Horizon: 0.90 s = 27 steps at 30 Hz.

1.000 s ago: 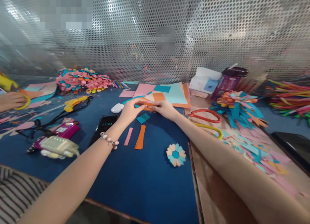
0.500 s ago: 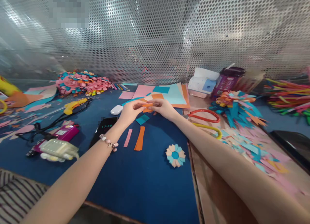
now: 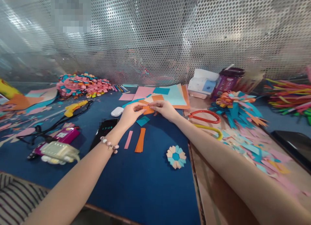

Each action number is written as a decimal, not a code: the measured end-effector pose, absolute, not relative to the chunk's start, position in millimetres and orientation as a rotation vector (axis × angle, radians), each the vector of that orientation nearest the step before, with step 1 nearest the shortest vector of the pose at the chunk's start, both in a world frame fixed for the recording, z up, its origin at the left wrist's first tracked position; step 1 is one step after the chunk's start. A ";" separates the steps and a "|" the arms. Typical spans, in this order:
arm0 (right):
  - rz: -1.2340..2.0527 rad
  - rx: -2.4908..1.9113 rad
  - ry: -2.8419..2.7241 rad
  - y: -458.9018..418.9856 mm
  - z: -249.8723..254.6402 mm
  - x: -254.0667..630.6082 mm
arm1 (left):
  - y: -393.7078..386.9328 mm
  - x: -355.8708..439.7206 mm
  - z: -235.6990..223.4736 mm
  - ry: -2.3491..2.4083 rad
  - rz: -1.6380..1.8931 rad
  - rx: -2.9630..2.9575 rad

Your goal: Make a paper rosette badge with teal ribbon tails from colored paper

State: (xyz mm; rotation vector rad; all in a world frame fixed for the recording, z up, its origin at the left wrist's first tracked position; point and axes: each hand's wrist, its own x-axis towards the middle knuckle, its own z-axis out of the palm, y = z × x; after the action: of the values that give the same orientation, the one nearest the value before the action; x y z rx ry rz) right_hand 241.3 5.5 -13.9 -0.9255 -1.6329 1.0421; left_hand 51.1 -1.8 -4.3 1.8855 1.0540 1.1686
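Note:
Between my hands is a small orange piece of paper [image 3: 148, 110]. My left hand [image 3: 132, 113] pinches its left side, and my right hand [image 3: 165, 109] pinches its upper right edge. Just below lies a teal paper square [image 3: 143, 121]. Nearer to me on the blue table are a pink paper strip [image 3: 128, 139] and several orange paper strips [image 3: 140, 140] in a small stack. A round paper flower [image 3: 176, 157] in light blue and peach, with a teal centre, lies to the right. Sheets of coloured paper [image 3: 176, 93] spread behind my hands.
A phone [image 3: 104, 129] and a white earbud case [image 3: 117, 112] are left of my hands. Farther left lie a yellow glue gun [image 3: 75, 108] and a pink device [image 3: 64, 134]. Red-handled [image 3: 205, 116] scissors and paper scraps [image 3: 255, 150] lie right. A perforated metal panel [image 3: 155, 37] stands behind.
The orange paper has turned in my fingers and now shows a wider, flatter face. My hands stay in nearly the same place; the things on the table have not moved.

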 end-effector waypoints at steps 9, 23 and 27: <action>1.073 -0.883 -1.632 12.2 -21.2 242.6 | 1.7 50.0 -7.4 1.077 1.158 1.909; 1.084 -0.933 -1.604 2.1 -9.9 241.3 | -0.2 51.4 -7.0 1.106 1.164 1.875; 1.087 -0.937 -1.594 2.7 -10.5 240.9 | 0.4 51.6 -8.0 1.101 1.163 1.871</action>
State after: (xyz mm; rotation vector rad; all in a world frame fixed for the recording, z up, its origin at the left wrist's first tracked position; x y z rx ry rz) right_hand 240.9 2.7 -10.5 -0.9367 -1.5944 1.0866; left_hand 51.6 0.4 -8.0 1.8705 1.1013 1.1625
